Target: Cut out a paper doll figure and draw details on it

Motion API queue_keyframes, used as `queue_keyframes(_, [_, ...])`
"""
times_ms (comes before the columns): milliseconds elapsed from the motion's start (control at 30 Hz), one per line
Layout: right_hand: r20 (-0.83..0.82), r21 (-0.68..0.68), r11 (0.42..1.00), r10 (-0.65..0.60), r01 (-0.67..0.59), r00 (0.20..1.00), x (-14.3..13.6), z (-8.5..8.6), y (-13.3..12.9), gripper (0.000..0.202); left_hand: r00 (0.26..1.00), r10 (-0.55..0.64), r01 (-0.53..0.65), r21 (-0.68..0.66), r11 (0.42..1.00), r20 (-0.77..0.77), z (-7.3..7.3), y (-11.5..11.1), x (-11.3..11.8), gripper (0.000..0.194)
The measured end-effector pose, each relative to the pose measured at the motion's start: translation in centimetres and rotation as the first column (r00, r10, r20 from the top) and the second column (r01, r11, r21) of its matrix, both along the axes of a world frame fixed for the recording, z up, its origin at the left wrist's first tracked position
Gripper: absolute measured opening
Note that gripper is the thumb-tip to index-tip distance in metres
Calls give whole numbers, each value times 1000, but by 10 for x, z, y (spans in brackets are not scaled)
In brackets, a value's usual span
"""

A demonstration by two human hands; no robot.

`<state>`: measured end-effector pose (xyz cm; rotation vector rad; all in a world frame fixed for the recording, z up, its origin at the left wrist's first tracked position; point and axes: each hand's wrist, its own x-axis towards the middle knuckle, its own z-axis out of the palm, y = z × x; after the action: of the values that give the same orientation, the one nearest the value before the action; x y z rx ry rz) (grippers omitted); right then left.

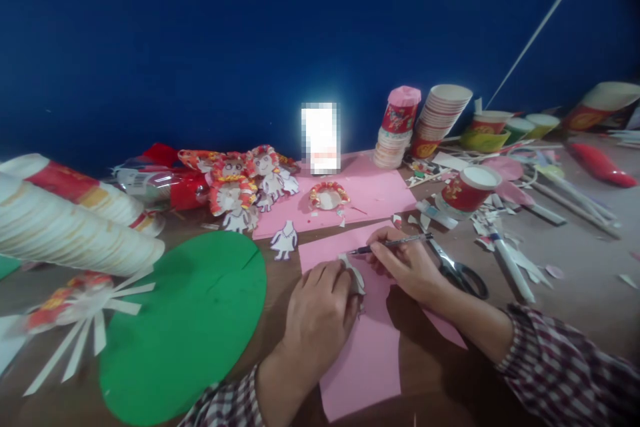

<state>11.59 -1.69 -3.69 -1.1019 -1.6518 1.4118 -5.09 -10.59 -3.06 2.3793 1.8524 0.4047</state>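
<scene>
A dark-tipped pen (pixel 393 243) lies in the grip of my right hand (pixel 407 265), its tip just above a small white paper piece (pixel 354 273). My left hand (pixel 320 303) is closed over that piece, fingers curled, holding it against a pink sheet (pixel 367 353). Most of the piece's shape is hidden under the fingers. To the left of the sheet lies a paper cutout of a dress-shaped figure (pixel 284 241) with a dark outline. Black-handled scissors (pixel 463 273) rest beside my right wrist.
A large green oval sheet (pixel 185 327) lies left. Stacked paper cups (pixel 75 223) lean at far left; more cups (pixel 443 117) stand at the back right. Paper dolls (pixel 235 180) and a decorated ring (pixel 329 197) are behind. Paper scraps and a red marker-like object (pixel 603 165) lie right.
</scene>
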Motion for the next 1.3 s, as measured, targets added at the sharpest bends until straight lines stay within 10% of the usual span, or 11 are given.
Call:
queue_keyframes(500, [160,249,968,1,-42,987,-1,7,0,9,1000,-3,3,6,1000,-20,-2,1,0,22])
queue_keyframes(1300, [179,217,971,58,-97,982,-2,2,1,11,1000,-6,6,10,1000,-16,-2,1,0,25])
